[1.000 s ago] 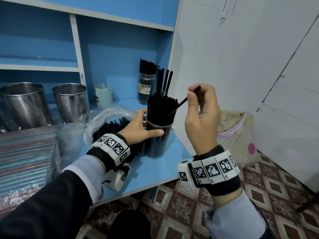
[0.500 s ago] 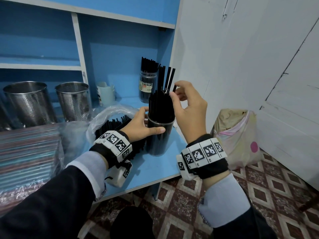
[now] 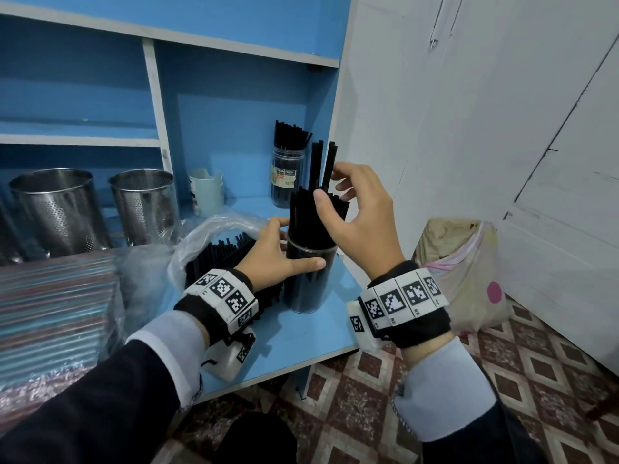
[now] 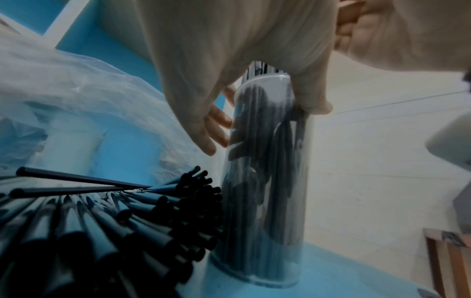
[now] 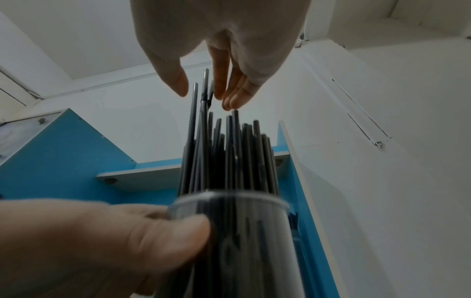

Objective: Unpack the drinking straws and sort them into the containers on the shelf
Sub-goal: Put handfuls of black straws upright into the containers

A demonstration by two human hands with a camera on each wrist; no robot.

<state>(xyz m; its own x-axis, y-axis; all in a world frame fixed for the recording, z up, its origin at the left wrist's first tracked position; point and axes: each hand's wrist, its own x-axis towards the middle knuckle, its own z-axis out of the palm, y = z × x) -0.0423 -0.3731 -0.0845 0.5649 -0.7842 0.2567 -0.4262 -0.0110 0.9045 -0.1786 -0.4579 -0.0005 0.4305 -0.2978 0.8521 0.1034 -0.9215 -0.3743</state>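
Three or so black straws [image 3: 321,162] stand proud of the packed bundle in the clear container [image 3: 310,276] near the front right corner of the blue shelf [image 3: 301,339], and seating them is, by my reading, your job now. Your left hand [image 3: 279,256] grips the container just below its rim, thumb across the front and fingers round the back; hold it planted so it cannot tip toward the edge. Your right hand [image 3: 355,216] hovers at the tall straws with fingers loosely spread, thumb and fingertips just touching or just beside them; whether it pinches any I cannot tell, though the right wrist view suggests it holds nothing. Press down on the tall tips with flat fingertips, straight along their length, since thin straws buckle if pushed at an angle. The bundle looks tight, so wiggle them gently rather than forcing them. More black straws lie in the opened plastic bag [image 3: 214,229] just left of the container, waiting their turn
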